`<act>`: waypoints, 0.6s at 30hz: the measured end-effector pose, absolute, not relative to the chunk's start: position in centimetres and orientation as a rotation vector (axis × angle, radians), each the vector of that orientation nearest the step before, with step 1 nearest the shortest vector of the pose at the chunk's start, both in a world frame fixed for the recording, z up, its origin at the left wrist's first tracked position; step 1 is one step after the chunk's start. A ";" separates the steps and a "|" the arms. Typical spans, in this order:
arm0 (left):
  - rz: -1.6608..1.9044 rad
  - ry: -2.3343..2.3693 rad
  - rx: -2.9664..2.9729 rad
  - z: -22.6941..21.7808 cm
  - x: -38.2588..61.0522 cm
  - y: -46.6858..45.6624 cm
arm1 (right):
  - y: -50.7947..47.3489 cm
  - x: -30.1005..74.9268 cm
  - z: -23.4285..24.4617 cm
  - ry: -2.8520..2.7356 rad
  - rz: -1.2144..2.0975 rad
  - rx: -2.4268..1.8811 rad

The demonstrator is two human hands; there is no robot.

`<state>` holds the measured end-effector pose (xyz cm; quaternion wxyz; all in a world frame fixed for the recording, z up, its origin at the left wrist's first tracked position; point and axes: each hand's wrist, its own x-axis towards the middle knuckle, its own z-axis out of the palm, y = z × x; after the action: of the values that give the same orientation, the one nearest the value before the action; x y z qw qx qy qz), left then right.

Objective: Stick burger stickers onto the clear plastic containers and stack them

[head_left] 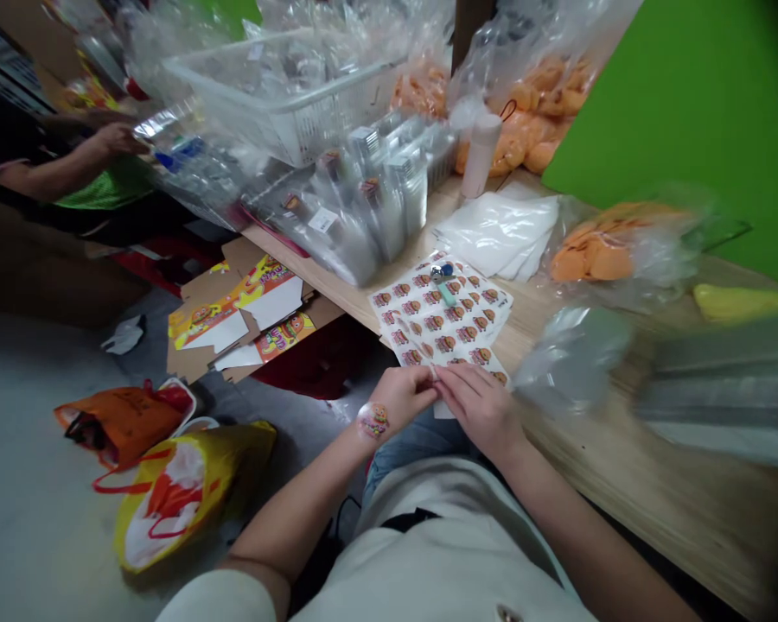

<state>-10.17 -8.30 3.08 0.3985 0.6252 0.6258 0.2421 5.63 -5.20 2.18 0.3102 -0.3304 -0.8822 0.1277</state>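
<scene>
My left hand point(402, 399) and my right hand point(483, 410) meet at the table's near edge, thumbs and fingers pinched together. Whatever is between the fingertips is small and mostly hidden. A round clear sticker point(373, 421) with a cartoon burger is stuck on my left wrist. Just beyond my fingers lie overlapping sticker sheets point(398, 298) printed with rows of burger figures. Resting on them is a small tool with a pale green handle point(447, 296) and a shiny metal end. A white corner shows below my hands.
Packed clear plastic containers point(363, 220) and a white basket point(285, 117) stand farther back. Right of the sheets are white plastic bags point(499, 229) and bagged orange pieces point(596, 255). Printed cardboard point(233, 315) lies left; bags point(200, 484) sit on the floor. Another person's hand point(113, 142) is far left.
</scene>
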 end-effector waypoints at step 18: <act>0.734 1.449 1.398 2.6 -9.9 -8.9 | -5.1 6.5 1.1 -2.329 0.427 -1.001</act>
<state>-9.92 -8.93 2.59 0.4787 0.5727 0.5937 0.3006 6.49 -5.15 1.12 0.2817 -0.3735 -0.8693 0.1592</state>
